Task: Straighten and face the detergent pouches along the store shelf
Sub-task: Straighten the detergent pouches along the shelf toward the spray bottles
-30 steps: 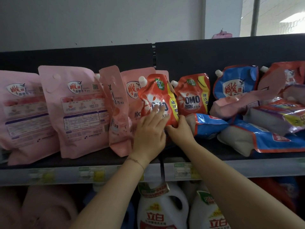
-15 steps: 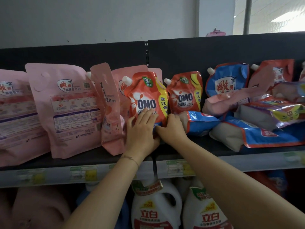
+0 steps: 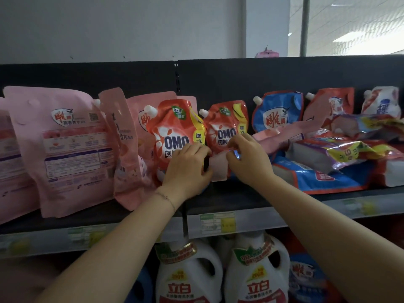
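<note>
Moved right hand [image 3: 249, 160] off front OMO pouch [image 3: 177, 136] in the last half second and onto the pale end of lying pouch [image 3: 218, 168] between the hands, pinching it with curled fingers; kept left hand [image 3: 188, 169] curled on that OMO's lower right edge, label out, upright. Reads as one pouch faced and the next being stood up, with toppled pouches [image 3: 341, 154] right of right hand untouched and pink pouches [image 3: 65, 145] left of left hand leaning. Dark shelf [image 3: 218, 200] under both wrists, price rail [image 3: 251, 221] and jugs [image 3: 190, 278] below the arms, back panel [image 3: 218, 79] and wall [image 3: 109, 25] beyond the fingers, window [image 3: 349, 25] up right.
</note>
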Motion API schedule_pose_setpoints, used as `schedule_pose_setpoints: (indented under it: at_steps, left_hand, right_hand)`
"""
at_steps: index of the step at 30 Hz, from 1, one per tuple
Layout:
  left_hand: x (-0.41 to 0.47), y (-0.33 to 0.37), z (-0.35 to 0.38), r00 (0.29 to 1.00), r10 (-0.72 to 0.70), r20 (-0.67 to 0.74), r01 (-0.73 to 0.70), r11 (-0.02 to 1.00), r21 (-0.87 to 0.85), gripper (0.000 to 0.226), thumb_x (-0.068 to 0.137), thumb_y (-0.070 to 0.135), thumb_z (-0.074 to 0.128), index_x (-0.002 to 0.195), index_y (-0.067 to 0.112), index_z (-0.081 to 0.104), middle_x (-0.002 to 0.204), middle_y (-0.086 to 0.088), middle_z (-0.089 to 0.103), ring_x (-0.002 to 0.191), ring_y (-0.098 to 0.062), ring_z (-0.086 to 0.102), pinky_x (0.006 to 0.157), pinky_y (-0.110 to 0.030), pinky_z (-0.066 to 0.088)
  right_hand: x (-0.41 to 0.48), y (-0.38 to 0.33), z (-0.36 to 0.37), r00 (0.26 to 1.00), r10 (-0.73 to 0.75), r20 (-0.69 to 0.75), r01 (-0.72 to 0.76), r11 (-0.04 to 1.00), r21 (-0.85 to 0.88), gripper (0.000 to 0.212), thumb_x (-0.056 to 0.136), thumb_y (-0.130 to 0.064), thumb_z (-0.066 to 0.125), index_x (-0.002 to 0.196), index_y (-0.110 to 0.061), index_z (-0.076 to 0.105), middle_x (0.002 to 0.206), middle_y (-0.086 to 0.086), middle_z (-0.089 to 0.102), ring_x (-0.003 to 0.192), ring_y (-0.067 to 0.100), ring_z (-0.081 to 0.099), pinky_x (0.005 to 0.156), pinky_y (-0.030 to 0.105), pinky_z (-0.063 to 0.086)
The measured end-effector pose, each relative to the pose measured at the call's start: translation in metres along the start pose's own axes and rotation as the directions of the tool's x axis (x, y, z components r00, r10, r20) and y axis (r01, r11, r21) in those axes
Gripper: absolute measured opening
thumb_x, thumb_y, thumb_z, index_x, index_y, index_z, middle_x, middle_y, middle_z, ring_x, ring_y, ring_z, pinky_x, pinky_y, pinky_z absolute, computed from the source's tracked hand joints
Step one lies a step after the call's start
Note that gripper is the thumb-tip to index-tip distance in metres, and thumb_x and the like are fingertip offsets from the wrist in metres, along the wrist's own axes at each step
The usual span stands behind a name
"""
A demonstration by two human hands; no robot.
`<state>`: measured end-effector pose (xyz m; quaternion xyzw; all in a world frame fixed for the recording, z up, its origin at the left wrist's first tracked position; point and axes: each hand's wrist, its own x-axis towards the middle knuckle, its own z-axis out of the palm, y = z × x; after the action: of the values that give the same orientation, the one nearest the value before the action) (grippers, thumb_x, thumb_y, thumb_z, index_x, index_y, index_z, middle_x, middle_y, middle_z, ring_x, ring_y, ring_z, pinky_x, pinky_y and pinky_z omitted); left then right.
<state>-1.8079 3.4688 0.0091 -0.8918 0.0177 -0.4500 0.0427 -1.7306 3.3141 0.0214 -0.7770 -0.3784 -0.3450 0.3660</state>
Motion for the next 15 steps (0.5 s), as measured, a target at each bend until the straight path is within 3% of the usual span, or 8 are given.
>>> schedule_pose_setpoints:
  at_steps: [4, 8, 11, 15]
  left_hand:
    - [0.034, 0.038, 0.006, 0.982, 0.047, 0.185, -0.046, 0.999, -0.009, 0.043, 0.085, 0.037, 0.059, 0.123, 0.018, 0.053, 0.123, 0.000, 0.055, 0.116, -0.020, 0.047, 0.094, -0.037, 0.035]
    - [0.059, 0.075, 0.027, 0.944, 0.043, 0.328, -0.056, 0.998, 0.029, 0.040, 0.084, 0.037, 0.059, 0.120, 0.023, 0.053, 0.121, 0.000, 0.057, 0.117, -0.023, 0.049, 0.095, -0.040, 0.034]
    - [0.066, 0.093, 0.045, 0.949, 0.016, 0.316, -0.060, 0.990, 0.130, 0.031, 0.090, 0.034, 0.053, 0.119, 0.022, 0.056, 0.116, -0.002, 0.061, 0.112, -0.025, 0.054, 0.094, -0.040, 0.036]
    - [0.069, 0.103, 0.061, 0.962, -0.012, 0.271, -0.040, 0.982, 0.183, 0.025, 0.096, 0.019, 0.044, 0.114, 0.023, 0.062, 0.115, -0.002, 0.063, 0.113, -0.027, 0.054, 0.098, -0.041, 0.033]
  right_hand:
    - [0.000, 0.012, -0.015, 0.993, 0.113, 0.030, -0.112, 0.993, -0.042, 0.012, 0.090, -0.016, 0.054, 0.096, -0.009, 0.062, 0.099, 0.003, 0.057, 0.090, 0.021, 0.055, 0.079, 0.045, 0.050]
    - [0.003, 0.023, -0.031, 0.952, 0.255, 0.169, -0.213, 0.949, -0.233, 0.018, 0.093, -0.018, 0.051, 0.103, -0.007, 0.060, 0.104, 0.009, 0.061, 0.090, 0.026, 0.057, 0.078, 0.039, 0.048]
    - [0.006, 0.033, -0.042, 0.913, 0.329, 0.242, -0.244, 0.915, -0.320, 0.021, 0.091, -0.015, 0.050, 0.107, -0.006, 0.060, 0.106, 0.010, 0.063, 0.095, 0.029, 0.060, 0.080, 0.040, 0.051]
    - [0.008, 0.039, -0.054, 0.900, 0.369, 0.231, -0.283, 0.899, -0.334, 0.019, 0.087, -0.013, 0.053, 0.103, -0.009, 0.062, 0.100, 0.009, 0.062, 0.091, 0.029, 0.061, 0.078, 0.039, 0.053]
